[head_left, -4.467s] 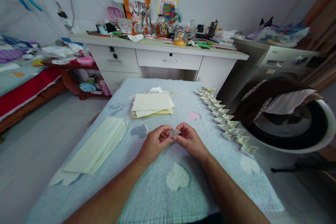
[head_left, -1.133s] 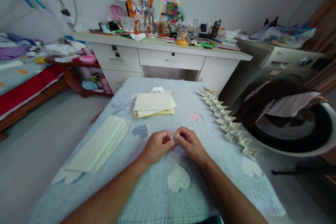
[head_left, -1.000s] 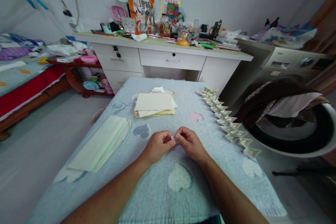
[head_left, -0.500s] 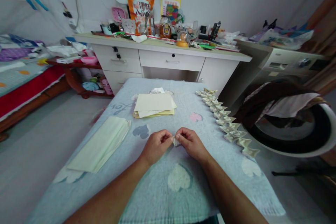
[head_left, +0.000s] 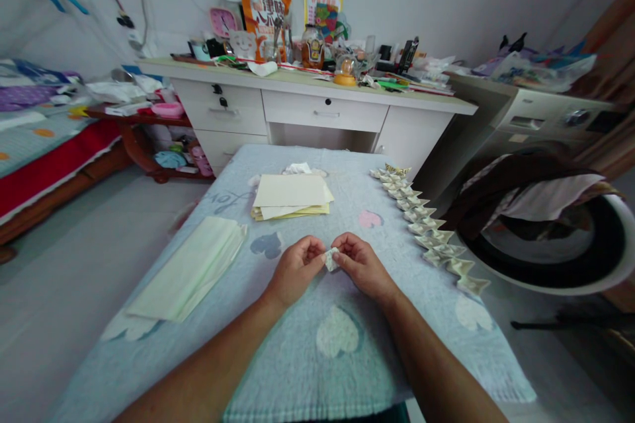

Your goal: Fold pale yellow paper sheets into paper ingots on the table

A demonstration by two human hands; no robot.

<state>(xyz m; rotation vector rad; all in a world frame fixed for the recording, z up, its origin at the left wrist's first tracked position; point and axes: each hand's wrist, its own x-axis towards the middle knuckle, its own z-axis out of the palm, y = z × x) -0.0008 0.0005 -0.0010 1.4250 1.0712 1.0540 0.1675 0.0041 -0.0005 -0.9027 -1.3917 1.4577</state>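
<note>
Between my two hands, over the middle of the cloth-covered table, is a small folded piece of paper. My left hand pinches its left side between thumb and fingers. On its right side, my right hand is closed the same way. Most of the paper is covered by the fingertips. Beyond my hands lies a stack of cream and yellow paper sheets. Long pale green folded paper rests to the left. Along the right edge runs a row of folded paper pieces with pointed ends.
A light blue patterned cloth covers the table. White crumpled tissue sits behind the stack. A white desk crowded with jars and bags stands at the back. An open front-loading washing machine is on the right, a bed on the left.
The small paper between my fingers has turned a little and shows more of its face. Both hands have moved up slightly. The stacks and the row stay put.
</note>
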